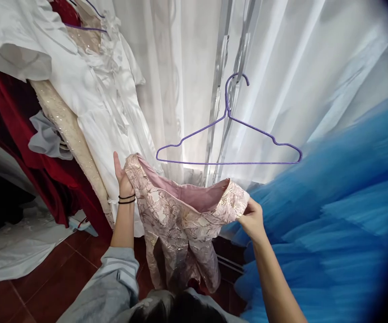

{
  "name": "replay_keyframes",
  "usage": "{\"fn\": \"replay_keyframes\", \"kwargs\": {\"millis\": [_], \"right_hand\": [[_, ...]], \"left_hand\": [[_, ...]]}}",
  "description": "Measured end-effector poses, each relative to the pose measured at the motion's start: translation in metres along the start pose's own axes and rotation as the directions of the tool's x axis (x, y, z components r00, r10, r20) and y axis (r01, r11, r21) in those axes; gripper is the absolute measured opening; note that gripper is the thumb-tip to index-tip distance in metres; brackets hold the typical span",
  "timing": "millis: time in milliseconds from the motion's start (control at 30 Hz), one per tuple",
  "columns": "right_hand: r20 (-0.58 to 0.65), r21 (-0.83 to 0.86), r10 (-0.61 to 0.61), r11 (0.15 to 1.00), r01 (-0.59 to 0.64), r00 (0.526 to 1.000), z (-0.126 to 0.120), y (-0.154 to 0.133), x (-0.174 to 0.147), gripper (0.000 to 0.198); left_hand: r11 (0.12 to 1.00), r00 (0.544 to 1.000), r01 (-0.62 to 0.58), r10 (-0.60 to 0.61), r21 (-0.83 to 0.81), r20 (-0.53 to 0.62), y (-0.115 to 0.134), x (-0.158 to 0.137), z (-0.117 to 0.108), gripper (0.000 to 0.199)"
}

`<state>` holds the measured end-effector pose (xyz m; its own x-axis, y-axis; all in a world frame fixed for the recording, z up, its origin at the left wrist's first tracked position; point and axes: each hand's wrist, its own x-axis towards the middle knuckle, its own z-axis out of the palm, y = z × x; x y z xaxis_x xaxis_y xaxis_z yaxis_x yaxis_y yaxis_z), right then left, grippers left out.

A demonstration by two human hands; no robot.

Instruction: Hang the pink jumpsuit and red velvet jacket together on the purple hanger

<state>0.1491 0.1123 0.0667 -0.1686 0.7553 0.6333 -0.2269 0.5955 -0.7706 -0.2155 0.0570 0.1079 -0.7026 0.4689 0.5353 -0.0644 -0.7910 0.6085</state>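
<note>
A pink dress with a gold floral pattern hangs stretched between my two hands, its pink lining showing at the neckline. My left hand is at its left shoulder, one finger pointing up and the others partly hidden behind the cloth. At the opposite shoulder, my right hand pinches the fabric between thumb and fingers. Just above the dress hangs a purple hanger with nothing on it, its hook near a strip in the curtain. The lower part of the dress falls toward my body.
White dress, beige sequined dress and dark red garments hang at left. A blue tulle gown fills the right side. Behind is a white curtain; below, a red tiled floor with white cloth lying on it.
</note>
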Motion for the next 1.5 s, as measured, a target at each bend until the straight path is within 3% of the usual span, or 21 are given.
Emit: {"fn": "replay_keyframes", "kwargs": {"millis": [67, 200, 367, 500, 567, 667, 767, 867, 933, 1067, 1200, 1367, 1500], "right_hand": [[-0.044, 0.007, -0.026, 1.000, 0.026, 0.999, -0.002, 0.002, 0.002, 0.041], [-0.155, 0.009, -0.076, 0.997, 0.078, 0.985, -0.017, 0.008, 0.005, 0.048], [-0.228, -0.069, -0.064, 0.996, 0.050, 0.971, -0.037, 0.012, 0.004, 0.044], [-0.247, -0.068, -0.035, 0.998, 0.019, 0.968, -0.045, 0.010, 0.000, 0.046], [-0.244, -0.061, -0.010, 0.998, -0.005, 0.970, -0.047, 0.009, -0.003, 0.047], [-0.279, -0.065, 0.024, 0.997, -0.044, 0.960, -0.051, 0.010, -0.006, 0.045], [-0.396, -0.072, 0.048, 0.994, -0.083, 0.917, -0.059, 0.014, -0.006, 0.041], [-0.485, -0.080, 0.054, 0.991, -0.106, 0.873, -0.073, 0.020, -0.003, 0.037], [-0.479, -0.096, 0.065, 0.987, -0.126, 0.875, -0.087, 0.023, 0.001, 0.037], [-0.484, -0.111, 0.061, 0.985, -0.131, 0.873, -0.118, 0.025, 0.012, 0.040], [-0.503, -0.081, -0.032, 0.997, -0.010, 0.864, -0.141, 0.015, 0.037, 0.047], [-0.485, -0.168, -0.155, 0.982, 0.082, 0.860, -0.148, -0.008, 0.089, 0.049], [-0.369, -0.307, -0.214, 0.947, 0.099, 0.905, -0.143, -0.024, 0.128, 0.052]], "left_hand": [[1.000, 0.995, -0.023, 0.021, 0.021, 0.093, 0.003, 0.020, 0.012, 0.121], [0.991, 0.954, -0.062, 0.025, 0.117, 0.299, 0.011, 0.044, 0.047, 0.117], [0.967, 0.885, 0.014, -0.130, 0.254, 0.447, 0.018, 0.038, 0.089, 0.101], [0.953, 0.857, -0.002, -0.154, 0.302, 0.492, 0.011, 0.031, 0.105, 0.095], [0.934, 0.863, -0.028, -0.157, 0.356, 0.480, 0.006, 0.029, 0.108, 0.088], [0.886, 0.879, -0.046, -0.184, 0.462, 0.439, 0.000, 0.025, 0.110, 0.057], [0.860, 0.868, -0.074, -0.193, 0.504, 0.457, -0.002, 0.020, 0.108, 0.037], [0.875, 0.827, -0.057, -0.228, 0.481, 0.513, -0.006, 0.019, 0.104, 0.034], [0.855, 0.808, -0.089, -0.239, 0.511, 0.539, -0.012, 0.019, 0.103, 0.033], [0.662, 0.834, -0.363, -0.083, 0.656, 0.545, -0.020, 0.020, 0.106, 0.027], [0.513, 0.819, -0.497, 0.011, 0.700, 0.574, -0.017, 0.025, 0.109, 0.029], [0.436, 0.784, -0.589, 0.103, 0.680, 0.613, -0.009, 0.031, 0.110, 0.030], [0.391, 0.753, -0.641, 0.153, 0.660, 0.640, -0.004, 0.033, 0.110, 0.030]]}}
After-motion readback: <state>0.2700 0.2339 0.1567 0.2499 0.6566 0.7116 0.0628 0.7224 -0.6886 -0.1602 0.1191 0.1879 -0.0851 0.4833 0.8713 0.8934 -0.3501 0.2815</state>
